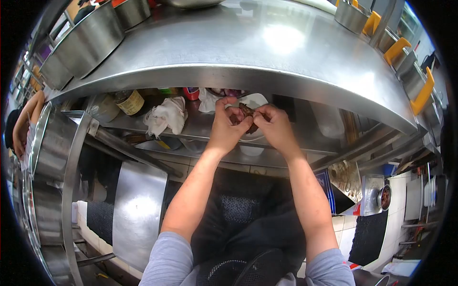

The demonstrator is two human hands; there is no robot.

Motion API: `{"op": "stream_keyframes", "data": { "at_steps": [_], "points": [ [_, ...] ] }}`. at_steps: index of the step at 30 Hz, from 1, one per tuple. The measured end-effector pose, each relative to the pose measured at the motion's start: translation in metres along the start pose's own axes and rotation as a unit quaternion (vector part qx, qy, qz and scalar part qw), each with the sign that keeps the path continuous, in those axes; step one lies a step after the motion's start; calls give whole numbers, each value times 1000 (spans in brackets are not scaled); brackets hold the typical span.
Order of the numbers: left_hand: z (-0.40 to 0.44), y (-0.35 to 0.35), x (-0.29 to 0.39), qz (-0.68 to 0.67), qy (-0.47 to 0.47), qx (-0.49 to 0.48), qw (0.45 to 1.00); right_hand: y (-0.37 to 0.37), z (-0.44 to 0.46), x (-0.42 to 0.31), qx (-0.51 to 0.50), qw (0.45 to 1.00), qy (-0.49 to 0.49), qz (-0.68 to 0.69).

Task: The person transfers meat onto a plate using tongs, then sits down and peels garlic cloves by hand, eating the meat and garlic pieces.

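Observation:
Both hands are close together at the edge of a lower shelf, just below the front edge of the steel counter. My left hand (228, 125) pinches one side of a small dark brown piece of food (246, 109), its other fingers curled. On the right side, my right hand (273, 125) grips the same piece between thumb and forefinger. Behind and beneath the hands is a white dish (256, 99), partly hidden by them. More brown stuff shows just under the fingertips.
The steel counter (229, 35) spans the top, with metal pots (93, 43) at its left. A crumpled white cloth (167, 117), a labelled jar (130, 102) and a red container (191, 93) stand on the shelf. Another person's arm (29, 112) shows at far left.

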State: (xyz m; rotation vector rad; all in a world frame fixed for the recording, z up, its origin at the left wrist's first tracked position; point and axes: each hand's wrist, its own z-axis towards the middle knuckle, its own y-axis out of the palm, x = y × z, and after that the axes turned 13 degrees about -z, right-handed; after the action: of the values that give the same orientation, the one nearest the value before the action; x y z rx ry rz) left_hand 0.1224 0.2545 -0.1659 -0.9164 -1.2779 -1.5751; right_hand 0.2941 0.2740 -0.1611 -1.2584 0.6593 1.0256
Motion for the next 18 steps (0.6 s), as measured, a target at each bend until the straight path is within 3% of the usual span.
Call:
{"op": "stream_keyframes", "data": {
  "at_steps": [3,6,9,11,15,18],
  "points": [
    [4,-1,-9,-19,0,5,1000,3,-1,-2,-6,1000,-1,22],
    [8,-2,-17,16,39,1,999,2,-5,-8,59,994,-63,-73],
    [6,-1,-10,131,64,-2,989,-1,-1,-7,88,986,-79,-119],
    [0,4,0,277,91,9,956,-6,1,0,121,970,-118,-177],
    [-1,1,0,361,115,0,925,-11,8,21,133,968,-91,-194],
    [2,-10,-3,418,154,0,895,-26,14,36,210,919,-166,-290]
  ]
}}
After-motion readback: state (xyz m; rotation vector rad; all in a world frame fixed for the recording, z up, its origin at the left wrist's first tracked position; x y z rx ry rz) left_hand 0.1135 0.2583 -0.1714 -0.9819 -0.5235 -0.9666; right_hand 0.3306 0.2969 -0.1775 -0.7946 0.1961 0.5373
